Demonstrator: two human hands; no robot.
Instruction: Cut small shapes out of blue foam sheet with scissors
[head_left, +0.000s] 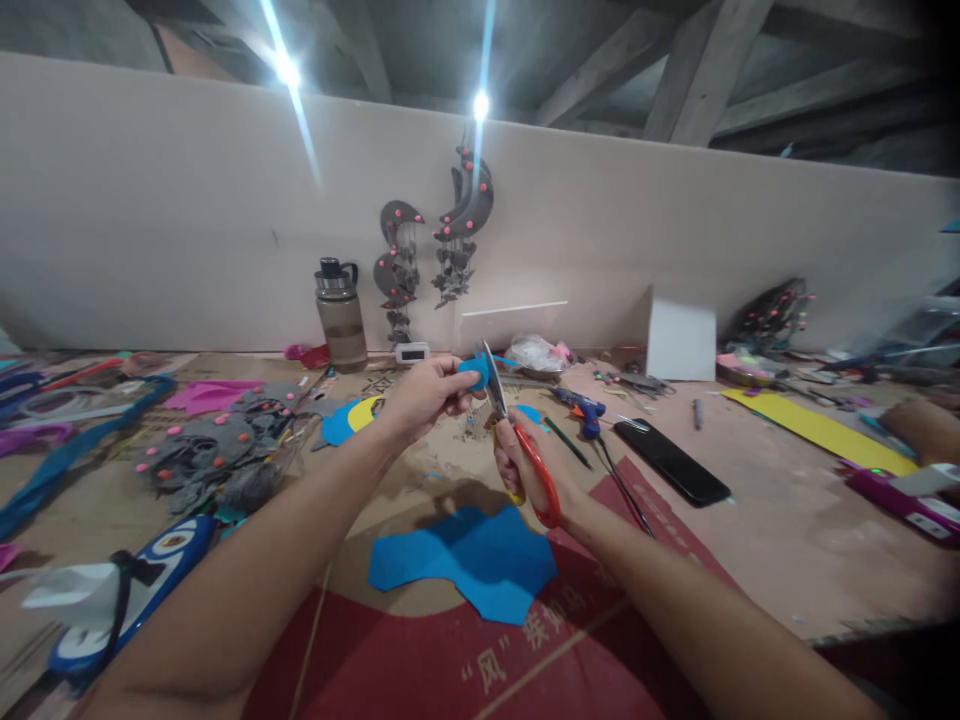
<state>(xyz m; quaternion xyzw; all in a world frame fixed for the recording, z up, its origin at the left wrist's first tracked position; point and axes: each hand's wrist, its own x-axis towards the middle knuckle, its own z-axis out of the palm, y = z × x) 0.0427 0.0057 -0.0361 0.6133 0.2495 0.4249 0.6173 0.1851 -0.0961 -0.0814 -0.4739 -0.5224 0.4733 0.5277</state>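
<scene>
My left hand (431,395) pinches a small blue felt piece (472,374) between thumb and fingers. In my right hand (521,460) is a pair of scissors (541,478) with red and yellow handles, its blades pointing up and away from me. The blades lie against the right side of the felt piece, and a thin blue strip sticks out beyond them. Below both hands a larger blue felt sheet (480,560) with cut edges lies on red-printed cardboard (390,660). Left of my left hand rest a blue piece and a yellow piece (360,415).
A bottle (341,320) stands at the back by the wall. To the right lie a glue gun (581,408), a green pencil (568,442) and a black phone (671,462). Grey felt pieces with pink balls (217,440) are heaped at left. Another person's hand (922,430) shows at far right.
</scene>
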